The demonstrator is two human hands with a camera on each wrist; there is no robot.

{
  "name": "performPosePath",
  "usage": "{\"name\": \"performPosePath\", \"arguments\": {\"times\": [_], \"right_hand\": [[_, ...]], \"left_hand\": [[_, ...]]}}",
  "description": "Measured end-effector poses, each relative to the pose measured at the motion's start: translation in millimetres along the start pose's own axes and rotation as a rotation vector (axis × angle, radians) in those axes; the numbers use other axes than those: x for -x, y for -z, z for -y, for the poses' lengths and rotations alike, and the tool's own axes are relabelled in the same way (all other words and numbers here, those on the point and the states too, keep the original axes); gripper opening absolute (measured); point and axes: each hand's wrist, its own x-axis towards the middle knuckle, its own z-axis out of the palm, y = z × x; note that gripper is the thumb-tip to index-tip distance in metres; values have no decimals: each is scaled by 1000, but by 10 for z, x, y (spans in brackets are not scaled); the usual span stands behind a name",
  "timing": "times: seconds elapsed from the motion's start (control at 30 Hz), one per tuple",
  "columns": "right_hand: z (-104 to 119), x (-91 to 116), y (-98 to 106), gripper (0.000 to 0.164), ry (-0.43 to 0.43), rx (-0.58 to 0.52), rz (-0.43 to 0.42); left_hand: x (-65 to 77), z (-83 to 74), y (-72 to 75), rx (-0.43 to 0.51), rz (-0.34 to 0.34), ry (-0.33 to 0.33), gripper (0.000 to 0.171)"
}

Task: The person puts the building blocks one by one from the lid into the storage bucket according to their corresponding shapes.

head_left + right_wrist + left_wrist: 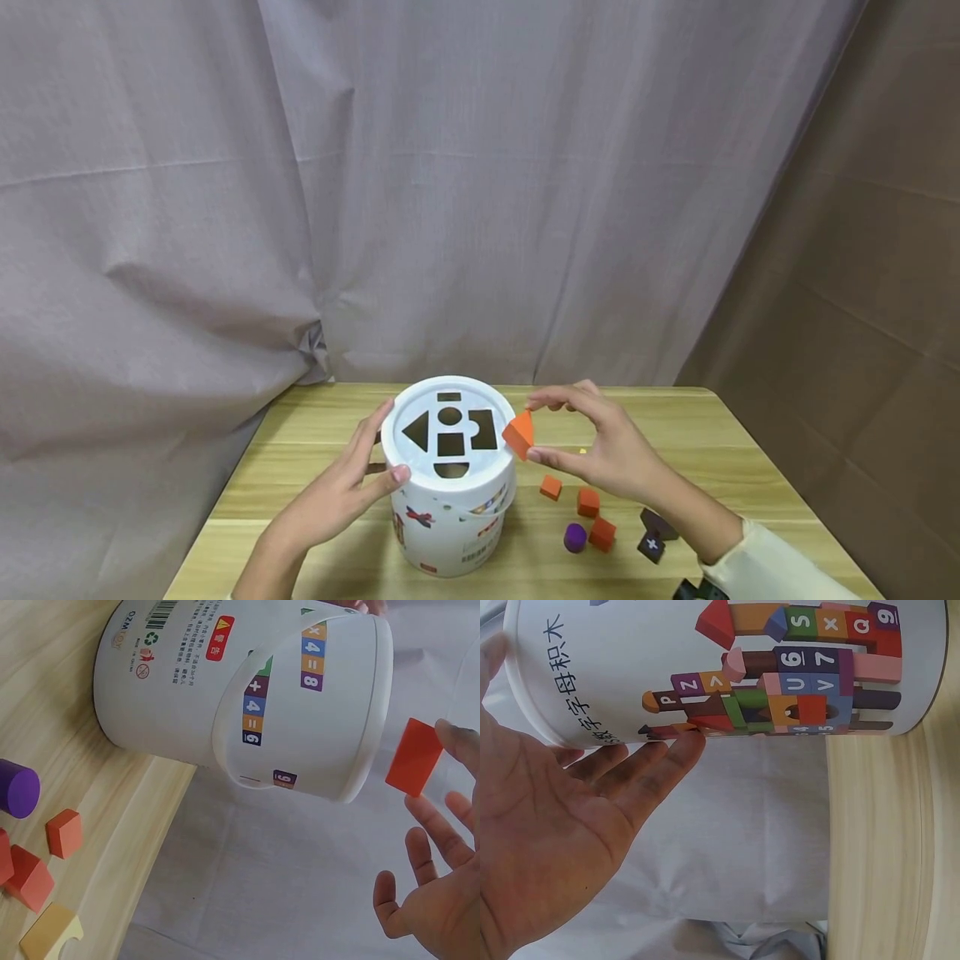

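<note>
A white toy bucket (448,533) stands upright, its lid (412,462) cut with a triangle, a circle and several other shaped holes. My left hand (337,500) rests against its left side, thumb at the near rim and fairly straight fingers along the wall; the left wrist view shows the palm off the bucket. To the right of the lid, my right hand (600,433) pinches an orange triangular block (520,433) between thumb and fingertips. In the right wrist view this orange block (415,757) shows a rectangular face near the rim.
On the wooden table (300,433), right of the bucket, lie several orange-red blocks (588,502) and a purple cylinder (574,537). Dark blocks (651,547) lie under the right forearm. A yellow notched block (52,934) shows in the right wrist view. Grey curtain (480,208) hangs behind.
</note>
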Motion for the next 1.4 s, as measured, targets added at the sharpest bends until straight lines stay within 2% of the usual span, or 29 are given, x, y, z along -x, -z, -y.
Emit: {"name": "performPosePath", "arguments": {"times": [0.6, 1.0, 1.4], "right_hand": [[46, -172, -149, 62, 39, -34, -13], [79, -241, -255, 61, 76, -64, -18], [129, -294, -324, 59, 90, -96, -10]], "left_hand": [[-16, 8, -32, -26, -9, 10, 93], [-20, -29, -55, -25, -16, -9, 93], [-11, -72, -51, 32, 2, 2, 91]]}}
